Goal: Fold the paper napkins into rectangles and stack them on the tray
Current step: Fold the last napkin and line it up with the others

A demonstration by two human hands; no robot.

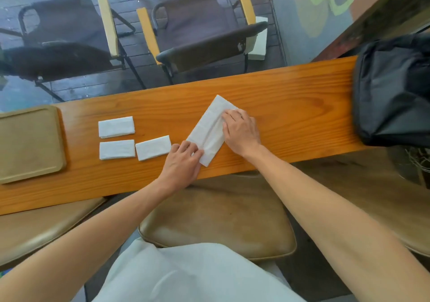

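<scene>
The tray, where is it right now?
In the head view the tray sits at the far left of the wooden counter, left of three folded napkins, with nothing on it.

Counter [279,96]: orange-brown wood with darker wavy grain. Napkins all plain white: the long one [209,127] and three folded ones [116,126] [117,149] [153,147] left of it. Tray [30,143] at the counter's left end: flat tan. Bag [391,92] at the right end: black. Seat cushion [221,220] below the counter: olive-tan. Chairs [200,36] beyond it: dark brown fabric, yellow wood arms.
</scene>
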